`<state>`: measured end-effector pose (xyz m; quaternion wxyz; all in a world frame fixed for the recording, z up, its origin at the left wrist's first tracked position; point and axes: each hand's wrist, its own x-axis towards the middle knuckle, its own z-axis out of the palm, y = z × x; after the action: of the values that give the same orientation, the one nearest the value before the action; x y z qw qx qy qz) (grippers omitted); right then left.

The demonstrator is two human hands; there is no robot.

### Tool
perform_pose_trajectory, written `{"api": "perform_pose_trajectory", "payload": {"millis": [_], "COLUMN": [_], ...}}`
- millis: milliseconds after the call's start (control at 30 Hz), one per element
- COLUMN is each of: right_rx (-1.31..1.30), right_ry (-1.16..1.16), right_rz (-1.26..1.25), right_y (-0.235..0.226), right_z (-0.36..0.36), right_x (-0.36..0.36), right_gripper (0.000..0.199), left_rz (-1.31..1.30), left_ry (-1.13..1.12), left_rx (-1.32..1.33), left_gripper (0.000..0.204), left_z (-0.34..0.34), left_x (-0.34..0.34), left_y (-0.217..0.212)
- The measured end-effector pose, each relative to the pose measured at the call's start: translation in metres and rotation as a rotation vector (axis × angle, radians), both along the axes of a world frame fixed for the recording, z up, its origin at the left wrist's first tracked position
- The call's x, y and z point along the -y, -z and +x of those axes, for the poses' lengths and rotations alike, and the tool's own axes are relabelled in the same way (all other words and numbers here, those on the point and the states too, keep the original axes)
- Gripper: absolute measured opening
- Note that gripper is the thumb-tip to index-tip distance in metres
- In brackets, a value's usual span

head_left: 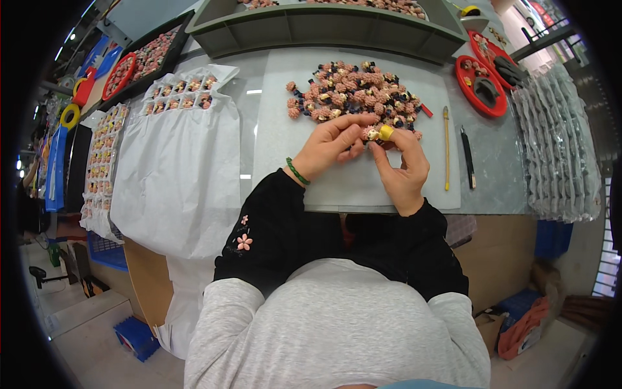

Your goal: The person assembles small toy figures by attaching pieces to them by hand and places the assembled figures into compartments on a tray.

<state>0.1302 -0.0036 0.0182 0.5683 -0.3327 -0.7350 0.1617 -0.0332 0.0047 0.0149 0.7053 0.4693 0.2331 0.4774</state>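
Between my two hands is a small figurine (371,133) with pink, knobbly hair and a pale face. My right hand (407,170) pinches it from the right with thumb and index finger; a yellow wrap (386,133) covers that index fingertip. From the left, my left hand (332,144) is closed, its fingertips at the figurine's side. Their exact contact is too small to make out. Just beyond my hands, a heap of similar pink-haired figurines with dark parts (353,91) lies on a white sheet (275,152).
A yellow stick-like tool (446,149) and a black pen-like tool (468,159) lie at the right. Red round trays (495,106) stand behind them, near stacked plastic-wrapped packs (558,149). A grey-green crate (330,31) stands at the back. Left is a white-covered tray of figurines (175,162).
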Motion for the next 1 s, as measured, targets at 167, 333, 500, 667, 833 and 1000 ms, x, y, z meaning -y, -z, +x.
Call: {"api": "perform_pose_trajectory", "payload": {"millis": [167, 333, 500, 667, 833, 1000], "right_rx": [-0.11, -0.21, -0.322, -0.322, -0.269, -0.236], "right_ry": [-0.063, -0.099, -0.151, -0.135, -0.103, -0.053], "right_rz": [-0.003, -0.122, -0.223, -0.193, -0.169, -0.123], "right_y": [0.011, 0.021, 0.028, 0.032, 0.031, 0.027], "right_z": [-0.014, -0.011, -0.01, -0.011, -0.01, -0.006], "right_x": [-0.006, -0.004, -0.003, -0.003, -0.003, -0.005], "right_gripper": [0.032, 0.028, 0.034, 0.039, 0.039, 0.025], "left_rz": [-0.001, 0.036, 0.085, 0.214, 0.192, 0.037], "left_ry": [-0.173, -0.236, -0.229, -0.247, -0.208, -0.151], "left_rx": [-0.158, -0.152, -0.087, -0.064, -0.115, -0.052], "left_gripper": [0.023, 0.019, 0.018, 0.019, 0.019, 0.017], "left_z": [-0.001, 0.002, 0.003, 0.003, 0.0, -0.001], "left_x": [0.003, 0.002, 0.002, 0.0, -0.001, 0.001], "left_y": [-0.001, 0.0, 0.001, 0.003, 0.001, -0.004]}}
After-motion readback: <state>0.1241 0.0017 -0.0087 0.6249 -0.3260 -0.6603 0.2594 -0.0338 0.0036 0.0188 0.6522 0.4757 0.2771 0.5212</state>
